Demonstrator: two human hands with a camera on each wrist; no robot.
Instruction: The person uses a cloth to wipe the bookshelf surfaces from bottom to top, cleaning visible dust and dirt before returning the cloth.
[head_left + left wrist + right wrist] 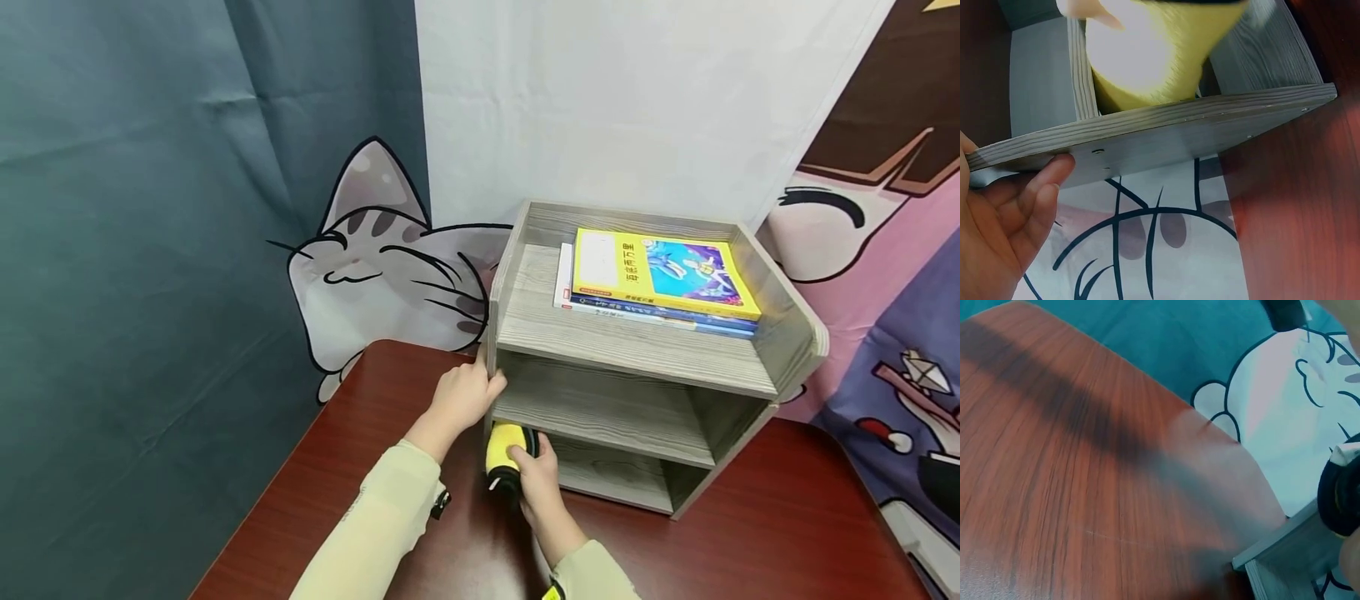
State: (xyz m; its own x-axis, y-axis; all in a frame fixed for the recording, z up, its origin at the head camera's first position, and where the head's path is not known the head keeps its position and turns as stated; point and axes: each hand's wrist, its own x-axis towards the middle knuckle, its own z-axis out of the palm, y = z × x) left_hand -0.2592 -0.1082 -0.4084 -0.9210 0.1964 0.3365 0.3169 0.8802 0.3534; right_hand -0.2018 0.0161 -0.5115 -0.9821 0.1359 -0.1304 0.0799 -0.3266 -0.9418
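A small grey wood-grain shelf (607, 408) stands on the table. My left hand (461, 395) grips the front edge of its left side panel (1166, 128), fingers on the outer face. With my right hand (540, 479) I hold a fuzzy yellow thing with black trim (504, 447) at the left end of the lowest compartment, thumb on its near side. In the left wrist view its yellow body (1147, 56) reaches inside past the panel edge. The right wrist view catches only its black end with a whitish tag (1346, 453). I cannot tell what kind of thing it is.
A stack of books (660, 271), a yellow one uppermost, lies on the shelf's top board. The reddish-brown table (300, 525) extends to both sides. Behind it hang a dark teal curtain (135, 250) and a white cloth (637, 100) beside a printed cartoon cat (375, 258).
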